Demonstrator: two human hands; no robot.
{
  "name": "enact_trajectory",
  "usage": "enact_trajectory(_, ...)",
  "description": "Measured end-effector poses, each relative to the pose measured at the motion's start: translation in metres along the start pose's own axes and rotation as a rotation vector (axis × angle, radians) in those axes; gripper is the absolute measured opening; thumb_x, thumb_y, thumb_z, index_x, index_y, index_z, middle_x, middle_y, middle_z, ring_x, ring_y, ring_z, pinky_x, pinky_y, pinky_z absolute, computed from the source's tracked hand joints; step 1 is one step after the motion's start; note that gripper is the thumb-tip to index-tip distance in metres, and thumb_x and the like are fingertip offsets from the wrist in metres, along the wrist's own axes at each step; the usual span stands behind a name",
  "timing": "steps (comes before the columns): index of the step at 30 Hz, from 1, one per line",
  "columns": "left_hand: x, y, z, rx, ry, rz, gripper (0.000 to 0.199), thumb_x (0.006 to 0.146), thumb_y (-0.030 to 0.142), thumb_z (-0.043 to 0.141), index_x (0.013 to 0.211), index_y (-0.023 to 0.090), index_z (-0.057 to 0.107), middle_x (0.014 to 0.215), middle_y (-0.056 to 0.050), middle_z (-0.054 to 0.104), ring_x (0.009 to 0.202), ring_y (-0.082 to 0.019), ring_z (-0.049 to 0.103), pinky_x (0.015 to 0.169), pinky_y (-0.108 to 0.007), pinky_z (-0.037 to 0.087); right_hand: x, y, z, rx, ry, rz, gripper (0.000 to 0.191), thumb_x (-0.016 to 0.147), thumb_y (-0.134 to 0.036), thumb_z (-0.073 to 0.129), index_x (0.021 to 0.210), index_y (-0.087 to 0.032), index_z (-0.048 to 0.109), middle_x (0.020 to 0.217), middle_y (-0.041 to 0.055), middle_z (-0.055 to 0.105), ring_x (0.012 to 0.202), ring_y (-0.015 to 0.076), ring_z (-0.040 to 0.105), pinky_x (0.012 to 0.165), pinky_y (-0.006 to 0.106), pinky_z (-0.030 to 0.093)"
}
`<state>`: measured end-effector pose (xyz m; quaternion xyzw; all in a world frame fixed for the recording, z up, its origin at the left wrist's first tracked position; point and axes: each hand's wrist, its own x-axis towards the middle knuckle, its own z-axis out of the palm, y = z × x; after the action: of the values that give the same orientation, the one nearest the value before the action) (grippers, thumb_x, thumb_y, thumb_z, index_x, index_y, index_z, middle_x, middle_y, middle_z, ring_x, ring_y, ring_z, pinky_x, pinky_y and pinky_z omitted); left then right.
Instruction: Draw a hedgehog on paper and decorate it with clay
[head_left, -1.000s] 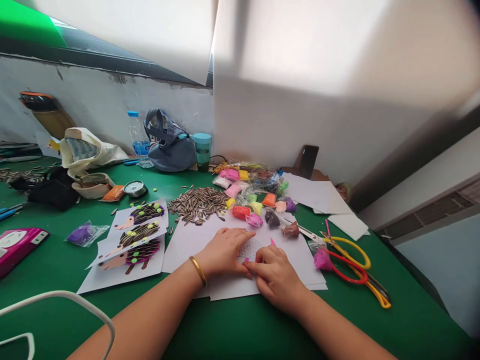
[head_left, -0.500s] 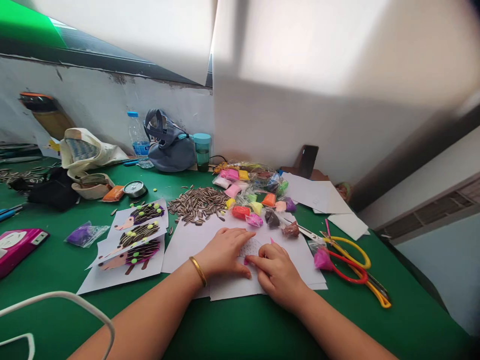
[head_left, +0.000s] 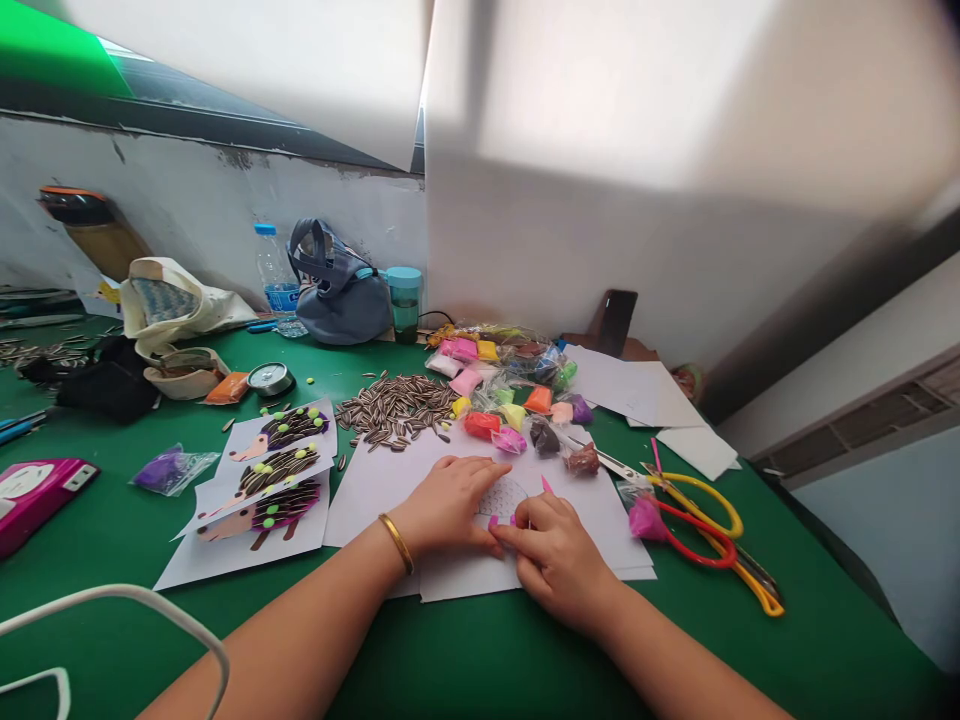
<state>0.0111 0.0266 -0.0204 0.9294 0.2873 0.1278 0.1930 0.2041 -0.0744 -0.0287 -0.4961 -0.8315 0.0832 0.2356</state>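
My left hand (head_left: 457, 505) lies on a white paper (head_left: 469, 575) with its fingers apart, beside a grey outline drawing (head_left: 504, 500). My right hand (head_left: 559, 550) rests at the drawing's lower right, its index finger stretched toward a small pink clay piece (head_left: 493, 523); the other fingers are partly curled. Another bit of pink shows by the right knuckles. A pointed pink piece (head_left: 546, 484) stands out just above the right hand. Part of the drawing is covered by my fingers.
Behind the papers lie sunflower seeds (head_left: 397, 405) and bagged coloured clay (head_left: 481, 424). Hedgehog pictures (head_left: 289, 505) are on the left. Scissors (head_left: 697, 550) and a pink clay bag (head_left: 645, 518) lie right. A white cable (head_left: 142, 592) crosses the lower left.
My right index fingertip has shifted slightly down, uncovering more of the drawing and the pink pieces at its lower edge. My left hand has stayed in place.
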Motion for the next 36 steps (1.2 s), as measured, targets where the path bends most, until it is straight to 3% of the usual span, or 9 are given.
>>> enact_trajectory(5,0.000,0.000,0.000,0.001,-0.008,-0.003,0.093,0.065,0.066,0.073,0.143,0.026,0.039,0.141,-0.011,0.052,0.132,-0.032,0.046,0.107,-0.048,0.032,-0.001,0.004,0.000,0.027,0.050,-0.015,0.042,0.079,-0.007,0.053,0.111,-0.029,0.070,0.091,0.0041,0.056,0.085,0.0204,0.050,0.087,0.042,0.038)
enact_trajectory(10,0.001,0.001,-0.001,-0.006,-0.027,-0.018,0.096,0.063,0.064,0.076,0.144,0.028,0.038,0.143,-0.010,0.051,0.133,-0.033,0.044,0.108,-0.049,0.031,-0.004,0.018,-0.004,0.052,0.184,0.066,0.039,0.082,-0.007,0.051,0.110,-0.023,0.071,0.087,0.0054,0.057,0.084,0.0204,0.051,0.077,0.036,0.041)
enact_trajectory(18,0.001,0.002,-0.002,-0.004,-0.036,-0.022,0.097,0.063,0.065,0.075,0.144,0.027,0.038,0.144,-0.011,0.050,0.133,-0.032,0.044,0.108,-0.050,0.031,-0.005,0.019,-0.004,-0.005,0.107,0.089,0.038,0.080,-0.007,0.053,0.104,-0.027,0.074,0.087,0.0046,0.058,0.084,0.0206,0.051,0.076,0.036,0.039)
enact_trajectory(36,0.001,0.003,-0.003,-0.009,-0.036,-0.032,0.096,0.062,0.062,0.077,0.143,0.028,0.038,0.144,-0.011,0.050,0.133,-0.032,0.044,0.109,-0.048,0.031,-0.005,0.013,-0.006,-0.021,0.125,0.056,0.036,0.081,-0.008,0.052,0.104,-0.025,0.074,0.086,0.0051,0.058,0.084,0.0200,0.050,0.079,0.037,0.039)
